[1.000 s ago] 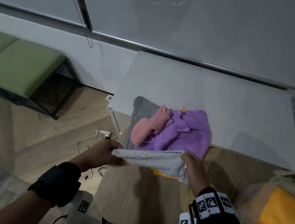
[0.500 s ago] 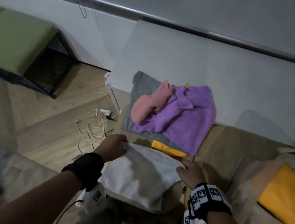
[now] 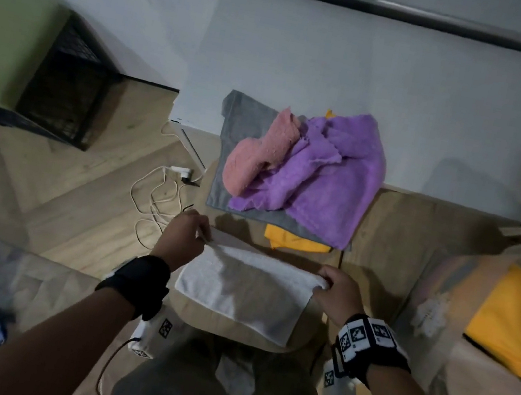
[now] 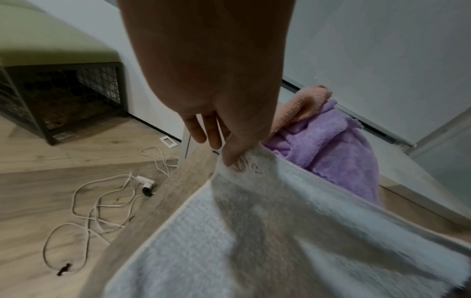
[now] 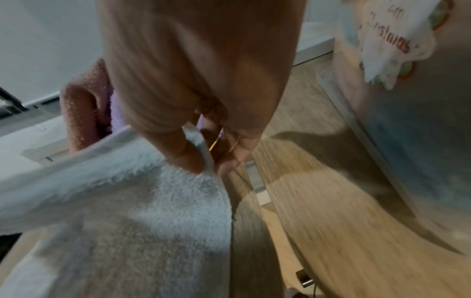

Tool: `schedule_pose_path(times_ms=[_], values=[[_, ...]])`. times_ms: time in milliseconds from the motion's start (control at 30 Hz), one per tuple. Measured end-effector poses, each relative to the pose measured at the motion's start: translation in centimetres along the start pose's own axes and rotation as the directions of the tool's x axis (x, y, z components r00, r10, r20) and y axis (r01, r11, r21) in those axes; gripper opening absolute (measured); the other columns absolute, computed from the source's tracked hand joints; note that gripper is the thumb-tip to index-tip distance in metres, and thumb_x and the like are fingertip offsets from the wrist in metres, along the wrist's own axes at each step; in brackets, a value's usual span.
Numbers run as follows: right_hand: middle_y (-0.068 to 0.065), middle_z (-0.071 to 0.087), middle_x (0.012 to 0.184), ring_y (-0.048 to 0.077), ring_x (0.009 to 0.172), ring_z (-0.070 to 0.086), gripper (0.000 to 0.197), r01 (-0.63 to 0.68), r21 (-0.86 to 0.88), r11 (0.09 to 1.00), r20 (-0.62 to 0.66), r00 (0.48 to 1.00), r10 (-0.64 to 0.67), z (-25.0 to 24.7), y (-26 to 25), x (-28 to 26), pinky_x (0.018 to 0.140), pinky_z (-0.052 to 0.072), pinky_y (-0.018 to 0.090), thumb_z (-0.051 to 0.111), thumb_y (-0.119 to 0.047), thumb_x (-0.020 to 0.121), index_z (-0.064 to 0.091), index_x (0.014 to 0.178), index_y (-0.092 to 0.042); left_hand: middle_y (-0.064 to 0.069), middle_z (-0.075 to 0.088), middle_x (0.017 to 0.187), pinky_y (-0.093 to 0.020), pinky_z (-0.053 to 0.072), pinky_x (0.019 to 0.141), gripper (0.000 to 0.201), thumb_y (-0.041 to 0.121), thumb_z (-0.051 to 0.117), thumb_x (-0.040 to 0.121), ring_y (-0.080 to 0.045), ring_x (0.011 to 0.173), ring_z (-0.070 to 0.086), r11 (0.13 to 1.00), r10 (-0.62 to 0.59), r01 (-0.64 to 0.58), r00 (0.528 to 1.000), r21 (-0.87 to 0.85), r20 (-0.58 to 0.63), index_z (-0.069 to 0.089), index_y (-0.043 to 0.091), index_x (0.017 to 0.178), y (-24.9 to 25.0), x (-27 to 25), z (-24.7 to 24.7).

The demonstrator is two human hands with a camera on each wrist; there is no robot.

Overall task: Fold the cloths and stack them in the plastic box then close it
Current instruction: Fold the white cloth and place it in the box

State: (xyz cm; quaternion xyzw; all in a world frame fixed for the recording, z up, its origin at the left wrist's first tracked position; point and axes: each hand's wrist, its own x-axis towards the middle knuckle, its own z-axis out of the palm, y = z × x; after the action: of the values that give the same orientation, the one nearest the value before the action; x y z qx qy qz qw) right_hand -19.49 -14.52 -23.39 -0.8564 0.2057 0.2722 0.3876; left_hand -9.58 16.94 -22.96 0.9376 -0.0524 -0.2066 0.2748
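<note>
Both hands, left hand (image 3: pixel 182 240) and right hand (image 3: pixel 337 291), pinch one white towel (image 3: pixel 246 290); four piled cloths (image 3: pixel 311 175) overlap, the orange mostly hidden.

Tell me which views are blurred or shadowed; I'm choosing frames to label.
Head view: dim, edges smeared, hand shadows across the white towel. Left wrist view: towel blurred, floor cable sharp. Right wrist view: heavy motion blur on the table and plastic box.
</note>
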Motion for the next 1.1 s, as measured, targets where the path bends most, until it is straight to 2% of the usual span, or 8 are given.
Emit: schedule_pose_path(times_ms=[200, 300, 367, 500, 600, 800, 967, 1100], values=[[-0.007, 0.067, 0.077, 0.013, 0.084, 0.065, 0.037, 0.024, -0.241, 0.970, 0.330, 0.942, 0.059, 0.2, 0.8, -0.3, 0.077, 0.046, 0.020, 0.068, -0.004, 0.080, 0.063, 0.060, -0.035, 0.000, 0.062, 0.080, -0.035, 0.045, 0.084, 0.027, 0.002, 0.059, 0.057, -0.027, 0.082, 0.060, 0.972, -0.006, -0.060, 0.960, 0.225, 0.281, 0.068, 0.026, 0.055, -1.9, -0.4, 0.1], [0.000, 0.072, 0.105, 0.017, 0.100, 0.067, 0.014, -0.090, -0.426, 0.900, 0.423, 0.860, 0.286, 2.0, -0.3, 0.5, 0.088, 0.051, 0.024, 0.077, -0.021, 0.077, 0.078, 0.091, -0.021, 0.000, 0.055, 0.104, -0.032, 0.038, 0.095, 0.023, 0.013, 0.060, 0.073, -0.025, 0.104, 0.051, 0.928, -0.095, -0.075, 0.899, 0.364, 0.427, 0.076, 0.029, 0.074, -1.6, -1.4, 1.0], [0.006, 0.067, 0.120, 0.021, 0.110, 0.063, 0.035, -0.146, -0.524, 0.839, 0.387, 0.836, 0.388, 2.7, -0.5, 0.3, 0.087, 0.050, 0.025, 0.075, -0.026, 0.080, 0.073, 0.112, -0.013, -0.003, 0.055, 0.112, -0.033, 0.033, 0.101, 0.020, 0.025, 0.060, 0.083, -0.024, 0.115, 0.045, 0.869, -0.138, -0.140, 0.853, 0.474, 0.504, 0.076, 0.026, 0.093, -1.2, -1.8, 1.7], [0.001, 0.070, 0.099, 0.019, 0.096, 0.065, 0.011, -0.004, -0.296, 0.955, 0.351, 0.930, 0.113, 3.3, 0.8, -0.4, 0.079, 0.049, 0.026, 0.065, -0.014, 0.084, 0.071, 0.088, -0.021, -0.006, 0.062, 0.104, -0.035, 0.035, 0.095, 0.026, 0.026, 0.053, 0.084, -0.025, 0.110, 0.048, 0.870, -0.206, -0.034, 0.881, 0.491, 0.426, 0.074, 0.016, 0.095, -0.6, -1.9, 3.1], [-0.003, 0.070, 0.103, 0.013, 0.096, 0.066, 0.025, -0.005, -0.117, 0.993, 0.334, 0.942, 0.044, 4.2, 0.9, -0.5, 0.084, 0.053, 0.029, 0.069, -0.011, 0.079, 0.072, 0.102, -0.021, -0.012, 0.056, 0.102, -0.036, 0.035, 0.090, 0.022, 0.025, 0.064, 0.078, -0.034, 0.102, 0.049, 0.932, -0.225, 0.119, 0.932, 0.344, 0.285, 0.069, 0.012, 0.095, -1.2, -1.9, 3.9], [0.004, 0.064, 0.123, 0.020, 0.115, 0.060, 0.039, 0.024, -0.190, 0.981, 0.452, 0.890, 0.066, 6.4, 0.6, -0.7, 0.097, 0.048, 0.033, 0.068, -0.017, 0.082, 0.065, 0.122, -0.017, -0.020, 0.044, 0.121, -0.043, 0.042, 0.090, 0.069, 0.019, 0.074, 0.075, -0.038, 0.109, 0.044, 0.947, -0.288, 0.246, 0.935, 0.206, 0.208, 0.039, -0.006, 0.129, -2.1, -2.1, 5.7], [0.005, 0.058, 0.133, 0.023, 0.123, 0.054, 0.039, -0.035, -0.172, 0.985, 0.313, 0.946, 0.088, 6.9, 0.8, -1.0, 0.095, 0.043, 0.029, 0.056, -0.017, 0.091, 0.061, 0.129, -0.020, -0.017, 0.048, 0.125, -0.045, 0.040, 0.091, 0.070, 0.047, 0.062, 0.081, -0.038, 0.114, 0.045, 0.904, -0.366, 0.285, 0.902, 0.320, 0.231, 0.040, 0.004, 0.131, -3.2, -1.6, 6.1], [0.004, 0.063, 0.127, 0.020, 0.117, 0.057, 0.039, -0.051, -0.131, 0.990, 0.276, 0.957, 0.086, 6.4, 1.3, -1.3, 0.090, 0.044, 0.026, 0.059, -0.015, 0.087, 0.063, 0.126, -0.016, -0.006, 0.055, 0.120, -0.042, 0.038, 0.080, 0.083, 0.066, 0.023, 0.066, -0.037, 0.104, 0.050, 0.897, -0.324, 0.201, 0.905, 0.394, 0.275, 0.055, 0.023, 0.129, -6.6, -0.5, 8.4]])
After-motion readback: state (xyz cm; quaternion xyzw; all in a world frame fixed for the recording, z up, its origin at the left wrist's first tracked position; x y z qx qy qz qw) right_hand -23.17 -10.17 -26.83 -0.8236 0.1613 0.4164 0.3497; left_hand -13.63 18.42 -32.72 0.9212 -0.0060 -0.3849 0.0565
